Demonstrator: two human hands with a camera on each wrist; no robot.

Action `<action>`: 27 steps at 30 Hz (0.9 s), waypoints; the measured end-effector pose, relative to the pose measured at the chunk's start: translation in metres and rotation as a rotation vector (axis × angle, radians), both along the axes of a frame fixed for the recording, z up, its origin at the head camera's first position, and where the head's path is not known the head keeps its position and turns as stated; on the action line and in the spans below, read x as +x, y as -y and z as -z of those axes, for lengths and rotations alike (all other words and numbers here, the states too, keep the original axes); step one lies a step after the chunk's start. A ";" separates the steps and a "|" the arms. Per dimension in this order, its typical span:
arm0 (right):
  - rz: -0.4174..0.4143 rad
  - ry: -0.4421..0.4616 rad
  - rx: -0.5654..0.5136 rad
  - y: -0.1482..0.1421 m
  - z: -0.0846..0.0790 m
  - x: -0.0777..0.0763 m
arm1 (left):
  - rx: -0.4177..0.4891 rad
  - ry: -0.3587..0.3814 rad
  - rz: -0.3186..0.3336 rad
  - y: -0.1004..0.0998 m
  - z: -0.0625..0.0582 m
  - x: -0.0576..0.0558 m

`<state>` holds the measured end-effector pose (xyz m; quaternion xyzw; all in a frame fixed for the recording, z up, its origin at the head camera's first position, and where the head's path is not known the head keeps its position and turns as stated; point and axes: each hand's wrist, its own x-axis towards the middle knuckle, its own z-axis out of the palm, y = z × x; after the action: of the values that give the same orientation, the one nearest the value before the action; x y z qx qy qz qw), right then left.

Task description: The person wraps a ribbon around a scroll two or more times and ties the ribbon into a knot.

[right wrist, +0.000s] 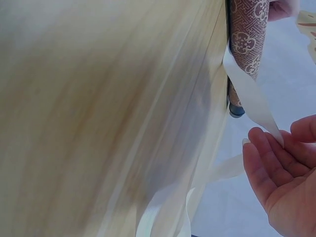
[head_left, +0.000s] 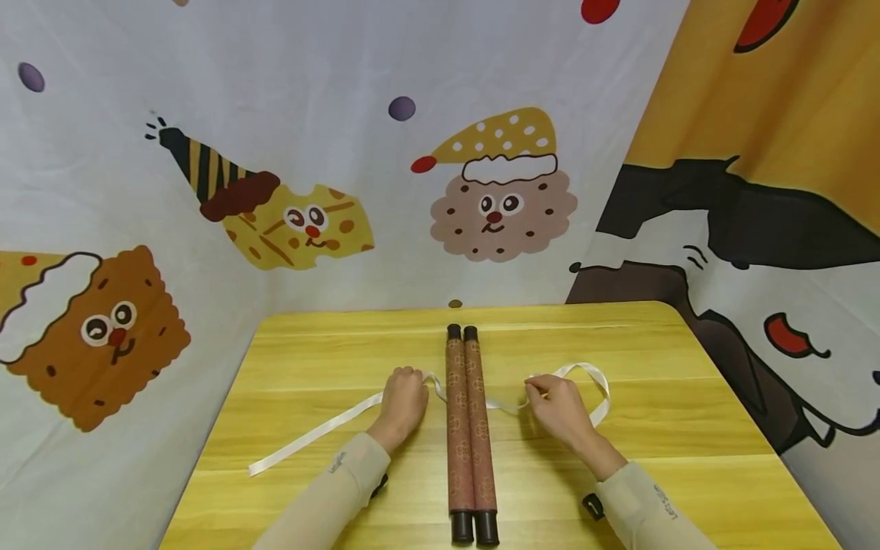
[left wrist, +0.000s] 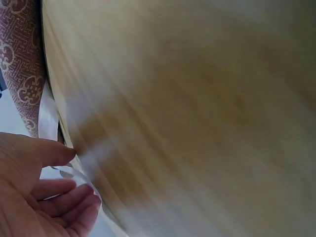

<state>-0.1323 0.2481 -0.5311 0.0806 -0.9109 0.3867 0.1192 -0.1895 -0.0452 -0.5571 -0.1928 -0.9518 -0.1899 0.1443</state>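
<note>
table (head_left: 309, 359): yellow wooden top, being used as the work surface; printed cartoon backdrop cloths (head_left: 289, 137) are hanging behind and to the right.
rolls (head_left: 470, 428): two patterned brown rolls with black end caps, lying side by side and touching, running away from the person down the table's middle.
ribbon (head_left: 316, 431): white satin ribbon is being passed under or across the rolls at about mid-length; which of the two cannot be told. Long tail is trailing left toward the table edge, a loop is curling right.
left hand (head_left: 404, 401): fingers are being curled round the ribbon just left of the rolls.
right hand (head_left: 558, 403): ribbon is being pinched between fingertips (right wrist: 266, 143), just right of the rolls.
step: judged as tying, with both ends being tensioned before crossing.
next move: ends likely need to be crossed over the rolls, with tension kept even.
obstacles: nothing is blocking; rolls could be nudged apart, and the right loop could be twisted.
</note>
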 end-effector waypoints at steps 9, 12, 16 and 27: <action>-0.003 -0.070 0.051 0.002 -0.003 -0.002 | -0.075 -0.002 0.001 0.006 -0.007 0.002; -0.020 -0.128 0.062 0.001 -0.004 -0.004 | -0.053 -0.076 0.018 0.008 -0.011 0.003; -0.036 -0.155 0.034 0.004 -0.009 -0.007 | -0.003 -0.202 0.075 0.009 -0.017 0.005; -0.020 -0.004 -0.225 0.030 -0.033 -0.011 | 0.169 -0.290 0.181 -0.003 -0.040 0.008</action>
<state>-0.1431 0.2183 -0.4980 0.0766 -0.8606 0.4876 0.1256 -0.1813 -0.0425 -0.5172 -0.2901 -0.8805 -0.2518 0.2779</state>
